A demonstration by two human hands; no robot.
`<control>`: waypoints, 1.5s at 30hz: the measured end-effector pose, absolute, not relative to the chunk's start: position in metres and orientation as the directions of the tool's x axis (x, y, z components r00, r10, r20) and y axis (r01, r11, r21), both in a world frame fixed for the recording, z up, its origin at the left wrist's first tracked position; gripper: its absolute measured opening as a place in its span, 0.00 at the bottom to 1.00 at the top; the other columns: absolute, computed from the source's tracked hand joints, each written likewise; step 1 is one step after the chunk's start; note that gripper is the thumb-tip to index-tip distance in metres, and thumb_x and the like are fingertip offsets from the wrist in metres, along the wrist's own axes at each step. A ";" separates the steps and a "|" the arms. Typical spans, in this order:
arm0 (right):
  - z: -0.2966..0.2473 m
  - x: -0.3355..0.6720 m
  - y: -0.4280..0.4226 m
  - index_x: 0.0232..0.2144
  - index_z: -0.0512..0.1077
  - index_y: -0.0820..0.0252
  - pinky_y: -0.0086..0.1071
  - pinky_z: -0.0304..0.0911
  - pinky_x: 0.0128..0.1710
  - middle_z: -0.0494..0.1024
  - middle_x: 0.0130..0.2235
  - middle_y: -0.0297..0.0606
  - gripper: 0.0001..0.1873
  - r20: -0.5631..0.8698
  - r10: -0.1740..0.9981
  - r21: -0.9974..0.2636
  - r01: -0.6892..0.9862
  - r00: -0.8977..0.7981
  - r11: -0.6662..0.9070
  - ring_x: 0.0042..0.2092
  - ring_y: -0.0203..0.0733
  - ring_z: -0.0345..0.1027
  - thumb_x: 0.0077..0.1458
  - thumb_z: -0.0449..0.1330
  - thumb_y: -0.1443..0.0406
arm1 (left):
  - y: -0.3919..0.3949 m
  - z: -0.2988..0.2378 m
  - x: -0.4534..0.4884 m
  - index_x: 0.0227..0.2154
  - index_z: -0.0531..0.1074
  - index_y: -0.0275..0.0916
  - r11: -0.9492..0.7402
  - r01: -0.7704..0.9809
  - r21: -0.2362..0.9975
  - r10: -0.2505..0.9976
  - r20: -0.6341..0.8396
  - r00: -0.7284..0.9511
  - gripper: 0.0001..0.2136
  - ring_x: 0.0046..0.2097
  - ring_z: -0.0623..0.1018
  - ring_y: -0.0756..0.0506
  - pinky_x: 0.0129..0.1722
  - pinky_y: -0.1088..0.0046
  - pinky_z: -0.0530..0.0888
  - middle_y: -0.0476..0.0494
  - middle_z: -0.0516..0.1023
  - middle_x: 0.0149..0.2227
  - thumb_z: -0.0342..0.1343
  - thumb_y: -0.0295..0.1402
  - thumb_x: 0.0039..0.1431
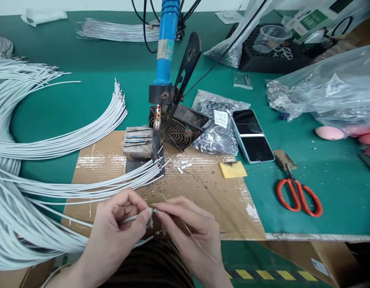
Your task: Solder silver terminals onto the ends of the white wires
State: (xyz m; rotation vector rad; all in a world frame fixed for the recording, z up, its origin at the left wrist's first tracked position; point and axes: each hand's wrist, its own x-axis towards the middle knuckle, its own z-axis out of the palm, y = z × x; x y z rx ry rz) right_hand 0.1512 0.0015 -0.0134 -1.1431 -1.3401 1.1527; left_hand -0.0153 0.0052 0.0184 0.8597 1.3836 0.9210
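Note:
My left hand (117, 230) pinches the end of a thin white cable (129, 219) near the front edge of the cardboard sheet (203, 192). My right hand (187, 228) is closed in a pinch on a tiny metal part (155, 211) held against the cable's tip, with a thin strand of wire (191, 234) running across its fingers. Both hands meet just in front of a bundle of white cables (113, 182). Behind them a blue-handled soldering iron (164, 60) stands tip-down in its metal stand (143, 150).
More white cable bundles (29, 120) fan across the green table on the left. A small black fan (180, 128), a bag of small parts (216, 128), a phone (251, 135), a yellow sponge (233, 169) and orange scissors (299, 196) lie right of the stand. Plastic bags (329, 92) fill the far right.

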 end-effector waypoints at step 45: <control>-0.017 0.133 -0.016 0.33 0.86 0.57 0.24 0.65 0.20 0.75 0.24 0.33 0.11 -0.275 0.962 -0.941 -0.203 -0.008 -0.270 0.22 0.33 0.67 0.63 0.67 0.58 | -0.012 0.010 0.000 0.29 0.72 0.41 0.294 0.135 0.946 0.948 -0.271 -0.164 0.07 0.21 0.68 0.52 0.21 0.80 0.63 0.54 0.72 0.20 0.62 0.34 0.63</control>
